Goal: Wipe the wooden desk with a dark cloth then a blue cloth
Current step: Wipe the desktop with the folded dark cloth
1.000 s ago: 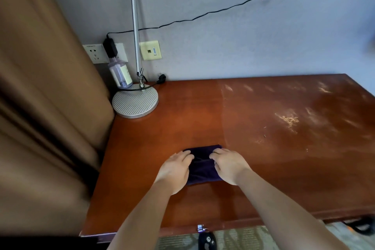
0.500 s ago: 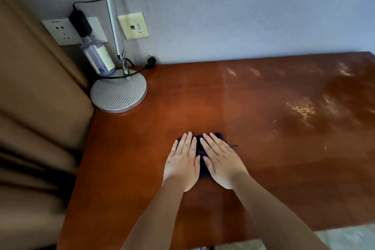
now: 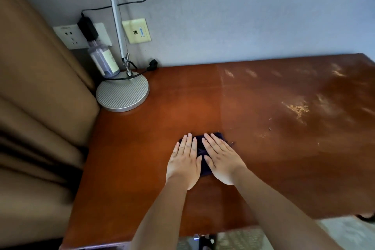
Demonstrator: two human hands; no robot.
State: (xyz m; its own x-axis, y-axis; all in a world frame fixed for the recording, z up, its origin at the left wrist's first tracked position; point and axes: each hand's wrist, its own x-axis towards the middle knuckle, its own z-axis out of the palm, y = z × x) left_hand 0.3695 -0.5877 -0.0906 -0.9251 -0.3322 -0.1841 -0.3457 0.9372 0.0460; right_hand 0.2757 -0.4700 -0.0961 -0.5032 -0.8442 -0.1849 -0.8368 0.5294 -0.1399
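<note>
- Wooden desk (image 3: 162, 119): reddish-brown top, glossy on its left part; the right part carries pale dusty smears and a patch of light crumbs (image 3: 297, 108), with a few small dark specks nearby.
- Dark cloth (image 3: 203, 166): folded, deep navy or purple, lying flat on the desk a little left of centre, towards the near edge. Most of it is hidden beneath the two hands; only a strip between them and its far edge beyond the fingertips show (a loose thread trails from its right side).
- Left hand (image 3: 185, 161): palm down on the left half of the dark cloth, fingers straight and held close together, pointing away from the person; it presses flat and grips nothing.
- Right hand (image 3: 221, 158): palm down on the right half of the dark cloth, fingers straight and slightly fanned, angled a little to the left; likewise pressing flat. The two hands lie just beside one another, thumbs nearly meeting.
- Lamp base (image 3: 122, 94): round, ribbed, silver-grey, at the far left corner of the desk, with a thin white stem rising out of view.
- Bottle (image 3: 104, 61): clear plastic with a pale label, tilted, its foot on the rear of the lamp base.
- Wall sockets (image 3: 70, 36): white plate holding a black adapter, and a yellowish plate to its right; a black cable runs up across the grey wall.
- Curtain (image 3: 36, 97): tan, in heavy folds along the left side of the desk.
- Blue cloth: cannot tell where it is (no view shows it).
</note>
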